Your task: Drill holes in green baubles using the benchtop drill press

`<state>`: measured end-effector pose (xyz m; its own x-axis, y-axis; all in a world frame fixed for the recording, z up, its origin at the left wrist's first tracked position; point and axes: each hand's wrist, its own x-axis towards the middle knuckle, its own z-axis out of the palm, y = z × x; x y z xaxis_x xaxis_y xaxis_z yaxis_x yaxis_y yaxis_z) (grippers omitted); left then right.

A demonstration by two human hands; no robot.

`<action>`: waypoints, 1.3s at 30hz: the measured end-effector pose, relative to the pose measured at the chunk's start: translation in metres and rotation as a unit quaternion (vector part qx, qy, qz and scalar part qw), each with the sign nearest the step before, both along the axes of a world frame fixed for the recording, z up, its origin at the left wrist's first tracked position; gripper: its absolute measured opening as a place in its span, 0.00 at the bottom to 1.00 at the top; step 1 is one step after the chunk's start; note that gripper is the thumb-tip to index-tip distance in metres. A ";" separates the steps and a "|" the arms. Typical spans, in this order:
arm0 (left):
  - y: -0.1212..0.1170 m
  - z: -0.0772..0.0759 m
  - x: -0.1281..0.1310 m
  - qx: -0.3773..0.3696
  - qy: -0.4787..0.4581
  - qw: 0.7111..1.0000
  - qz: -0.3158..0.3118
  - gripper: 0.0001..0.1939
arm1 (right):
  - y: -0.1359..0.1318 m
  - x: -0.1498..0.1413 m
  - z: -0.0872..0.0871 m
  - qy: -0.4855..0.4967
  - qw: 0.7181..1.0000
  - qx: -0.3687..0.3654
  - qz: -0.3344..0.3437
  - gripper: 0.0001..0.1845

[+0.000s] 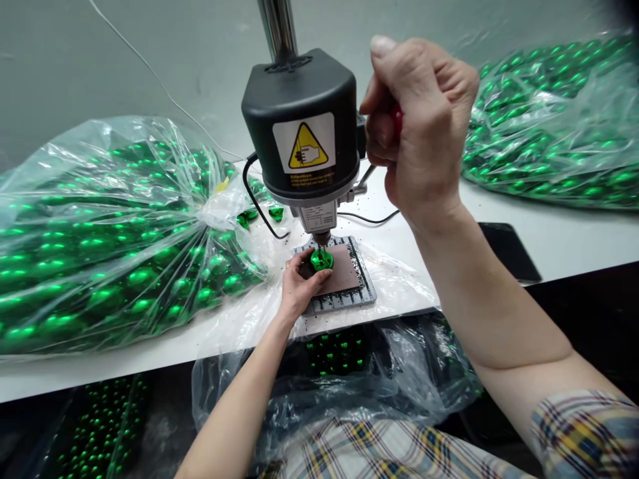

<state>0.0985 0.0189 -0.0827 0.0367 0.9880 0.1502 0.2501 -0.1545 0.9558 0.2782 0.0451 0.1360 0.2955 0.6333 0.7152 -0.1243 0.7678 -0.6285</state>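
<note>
My left hand (301,281) grips a shiny green piece (322,260), rounded in outline, between thumb and fingers. It sits on a brownish board (344,269) over the slotted metal base (367,289) of a small bench drill press (302,126). The drill's chuck (322,237) is right above the piece, and its bit reaches down to it; I cannot tell how deep. My right hand (424,120) is wrapped round the red-knobbed feed lever (398,121) at the drill's right side. Dark shavings lie scattered over the base.
A large clear bag of shiny green balls (124,253) stands left, and another bag (554,120) lies back right. Green fragments (275,213) are behind the base. A dark flat phone-like object (509,251) lies right. Below the table edge hangs an open plastic bag (399,392) holding green pieces.
</note>
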 end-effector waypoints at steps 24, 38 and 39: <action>0.014 0.014 -0.008 -0.071 -0.051 0.992 -0.092 0.31 | 0.000 -0.001 -0.002 0.001 1.000 0.008 -0.001 0.28; 0.000 0.009 0.010 0.058 0.078 0.994 -0.046 0.29 | 0.001 -0.001 -0.001 0.020 1.000 0.017 0.016 0.24; -0.001 0.005 0.010 0.047 0.058 0.996 -0.047 0.30 | 0.001 0.000 -0.001 0.019 0.999 0.019 0.019 0.23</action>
<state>0.1081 0.0178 -0.0774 0.1504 0.9611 0.2315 0.3387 -0.2701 0.9013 0.2778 0.0461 0.1353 0.2992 0.6177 0.7273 -0.1772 0.7849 -0.5937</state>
